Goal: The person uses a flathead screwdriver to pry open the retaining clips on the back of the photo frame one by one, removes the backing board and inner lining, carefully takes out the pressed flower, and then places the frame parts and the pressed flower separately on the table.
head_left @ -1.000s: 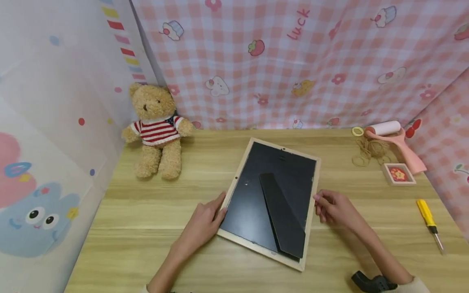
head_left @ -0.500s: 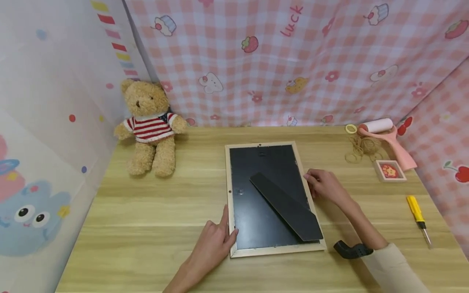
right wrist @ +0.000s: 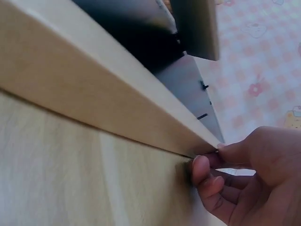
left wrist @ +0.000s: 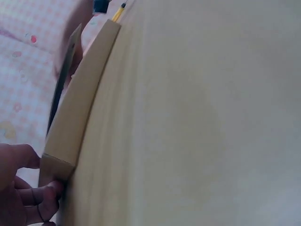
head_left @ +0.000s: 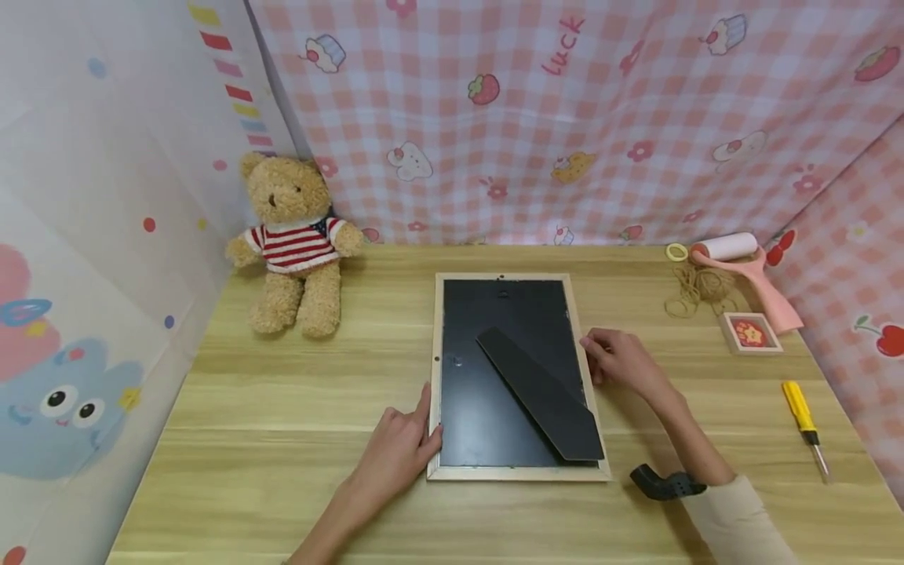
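Observation:
A picture frame (head_left: 480,408) with a pale wooden border lies face down on the table, its black back up. Its black easel stand (head_left: 540,396) slants across the back, the wide end at the lower right. At the lower left edge my left hand (head_left: 397,447) grips the frame, thumb on top of the border; the left wrist view has its fingers curled at the frame's corner. Opposite, my right hand (head_left: 625,362) pinches the right border between thumb and fingers, and the right wrist view shows the fingertips (right wrist: 201,165) against the side's lower edge.
A teddy bear (head_left: 300,247) in a striped shirt sits at the back left. Back right are a pink lint roller (head_left: 766,286), twine (head_left: 701,286), a yellow ring (head_left: 676,252) and a small boxed star picture (head_left: 750,333). A yellow screwdriver (head_left: 805,424) lies on the right.
Between both hands the picture frame has turned from a slant to nearly straight and shifted slightly left. The right hand has moved up along its border. The head view has shifted a little.

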{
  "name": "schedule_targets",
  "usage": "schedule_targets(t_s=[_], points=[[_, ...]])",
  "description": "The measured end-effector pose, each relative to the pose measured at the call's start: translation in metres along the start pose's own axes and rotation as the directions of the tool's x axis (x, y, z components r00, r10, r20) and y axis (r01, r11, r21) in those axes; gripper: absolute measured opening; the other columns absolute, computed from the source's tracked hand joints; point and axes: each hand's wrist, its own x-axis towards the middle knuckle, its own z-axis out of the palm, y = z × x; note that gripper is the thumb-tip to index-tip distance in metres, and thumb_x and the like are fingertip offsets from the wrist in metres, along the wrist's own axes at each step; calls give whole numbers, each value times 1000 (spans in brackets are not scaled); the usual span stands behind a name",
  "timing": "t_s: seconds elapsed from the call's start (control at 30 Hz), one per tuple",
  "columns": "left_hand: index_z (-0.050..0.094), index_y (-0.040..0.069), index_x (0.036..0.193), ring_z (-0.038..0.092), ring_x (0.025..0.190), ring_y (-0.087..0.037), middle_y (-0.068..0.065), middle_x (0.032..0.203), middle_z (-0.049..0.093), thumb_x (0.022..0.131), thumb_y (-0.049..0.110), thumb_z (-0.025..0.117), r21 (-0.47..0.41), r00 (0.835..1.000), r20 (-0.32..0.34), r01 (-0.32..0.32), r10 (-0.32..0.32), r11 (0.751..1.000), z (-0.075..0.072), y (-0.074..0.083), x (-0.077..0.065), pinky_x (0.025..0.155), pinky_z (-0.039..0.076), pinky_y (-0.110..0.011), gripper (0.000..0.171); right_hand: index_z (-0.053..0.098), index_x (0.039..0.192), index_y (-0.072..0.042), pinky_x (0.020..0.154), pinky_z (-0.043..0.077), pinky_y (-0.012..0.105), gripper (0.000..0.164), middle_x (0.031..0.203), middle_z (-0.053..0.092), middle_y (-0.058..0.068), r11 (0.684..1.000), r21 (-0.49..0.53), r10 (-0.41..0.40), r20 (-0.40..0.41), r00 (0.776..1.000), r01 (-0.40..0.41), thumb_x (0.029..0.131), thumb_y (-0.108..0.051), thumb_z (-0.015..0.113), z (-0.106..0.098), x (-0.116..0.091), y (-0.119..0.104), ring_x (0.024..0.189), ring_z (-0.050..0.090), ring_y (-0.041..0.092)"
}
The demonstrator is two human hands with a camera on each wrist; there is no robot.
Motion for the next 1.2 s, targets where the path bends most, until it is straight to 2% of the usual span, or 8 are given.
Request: schedule_targets(t_s=[0.13,0.27,0.5,0.6,0.73,1.0,1.1,1.2], points=[[51,-16,154,38,56,0,14,62,49,110,34,67,-70,999,44,-25,28,997,4,-31,3,64,44,-30,69,73,92,1,57,48,23,22,71,71,9,999,-25,43,-83,996,-46,111,-7,63,0,-6,-25,60,58,6],[51,-3,160,58,74,-6,8,90,67,107,59,64,-163,997,63,61,-51,985,7,-59,22,70,55,-31,82,75,114,9,69,59,25,17,96,78,19,986,163,62,-110,992,-44,109,-4,65,2,-9,-46,78,71,12],[42,-1,166,55,138,-43,-26,168,44,113,30,63,-368,985,-59,129,-162,921,11,-54,68,122,44,-64,65,54,150,15,104,62,38,44,136,70,33,903,389,63,302,951,-184,116,-13,55,22,16,-45,121,73,35],[44,-1,165,51,137,-43,-25,172,41,112,23,63,-357,984,-108,91,-138,930,24,-54,76,119,44,-61,61,53,154,11,109,60,41,50,144,67,27,854,435,105,391,914,-284,115,-21,58,32,25,-44,129,68,33],[50,1,162,52,126,-44,-27,167,46,112,21,62,-282,977,-194,28,-85,959,38,-55,82,106,46,-62,56,51,157,8,90,55,25,51,114,67,6,775,513,133,439,889,-369,115,-20,58,42,32,-45,100,62,12],[54,2,161,54,122,-44,-26,163,52,111,17,58,-191,966,-254,0,-49,982,39,-52,88,100,47,-60,52,37,167,5,85,65,27,58,122,81,2,509,744,94,453,887,-434,113,-6,55,58,34,-51,105,79,15],[57,2,158,54,116,-42,-27,161,53,110,13,57,-160,959,-281,-1,-45,987,38,-48,93,96,48,-58,50,37,167,3,83,66,28,58,125,81,7,489,759,100,441,892,-430,112,-4,56,59,36,-54,106,81,16],[59,1,156,54,111,-40,-28,160,54,109,9,55,-145,951,-306,-3,-42,989,38,-46,96,93,47,-56,48,45,164,2,85,64,26,56,140,75,12,562,723,133,401,906,-403,110,-5,61,58,40,-53,111,77,12]])
